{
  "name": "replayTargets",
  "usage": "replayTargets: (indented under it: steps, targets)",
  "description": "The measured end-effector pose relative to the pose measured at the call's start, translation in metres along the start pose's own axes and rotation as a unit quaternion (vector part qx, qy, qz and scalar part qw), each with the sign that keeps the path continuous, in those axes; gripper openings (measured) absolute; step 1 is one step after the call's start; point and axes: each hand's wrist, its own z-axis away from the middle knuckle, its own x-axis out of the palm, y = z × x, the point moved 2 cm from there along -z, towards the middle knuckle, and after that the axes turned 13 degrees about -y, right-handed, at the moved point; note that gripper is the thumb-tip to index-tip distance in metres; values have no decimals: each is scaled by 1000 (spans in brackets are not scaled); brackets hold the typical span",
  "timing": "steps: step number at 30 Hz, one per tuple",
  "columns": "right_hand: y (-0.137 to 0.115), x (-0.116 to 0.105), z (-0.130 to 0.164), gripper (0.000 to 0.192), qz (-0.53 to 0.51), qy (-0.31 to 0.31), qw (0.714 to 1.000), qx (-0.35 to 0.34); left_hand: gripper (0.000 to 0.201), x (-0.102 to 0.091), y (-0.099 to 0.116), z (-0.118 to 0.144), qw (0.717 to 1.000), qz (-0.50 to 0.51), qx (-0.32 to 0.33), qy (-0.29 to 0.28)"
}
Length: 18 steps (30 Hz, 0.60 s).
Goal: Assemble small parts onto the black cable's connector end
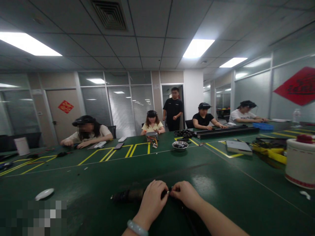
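Note:
Close together at the near middle of the green table (103,183), my two hands meet fingertip to fingertip. My left hand (154,198), with a pale bangle (137,228) on its wrist, is closed in a pinch. Opposite it, my right hand (185,195) is pinched too. Between the fingertips shows a tiny piece with a bright end (168,192), too small to name. To the left of my left hand lies a dark cylindrical tool (130,196), partly hidden behind that hand. A dark slender shape beneath my right hand is hard to make out.
A white oval dish-like object (44,194) lies at left. Farther off stand a metal bowl (180,145), long black rails (226,131), a grey box (239,147), a yellow tray (273,153) with cables and a white canister (300,164). Several people sit across the table; one stands.

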Motion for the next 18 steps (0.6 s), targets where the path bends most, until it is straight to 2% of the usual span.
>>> replayTargets:
  steps: [18]
  targets:
    - [-6,1,1,15,18,5,1000,-2,12,1,1,-2,1000,-22,-13,-7]
